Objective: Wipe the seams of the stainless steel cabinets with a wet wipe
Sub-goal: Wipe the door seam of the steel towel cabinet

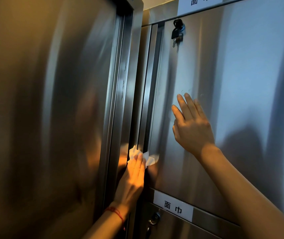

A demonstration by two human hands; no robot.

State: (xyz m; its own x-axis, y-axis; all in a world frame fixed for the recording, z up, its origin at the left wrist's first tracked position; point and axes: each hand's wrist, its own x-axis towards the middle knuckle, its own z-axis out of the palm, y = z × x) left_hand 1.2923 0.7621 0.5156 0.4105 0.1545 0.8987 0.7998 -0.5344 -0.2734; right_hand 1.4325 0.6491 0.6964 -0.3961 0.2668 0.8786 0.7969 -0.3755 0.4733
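Note:
A crumpled white wet wipe lies against the vertical seam between the tall left cabinet and the right cabinet door. My left hand presses the wipe into the seam with straight fingers, a red string around its wrist. My right hand rests flat on the right door, fingers spread and pointing up. Nothing is in the right hand.
A bunch of keys hangs from the lock at the top of the right door. White labels sit on the strip below that door, above another lock. A further label is at the top.

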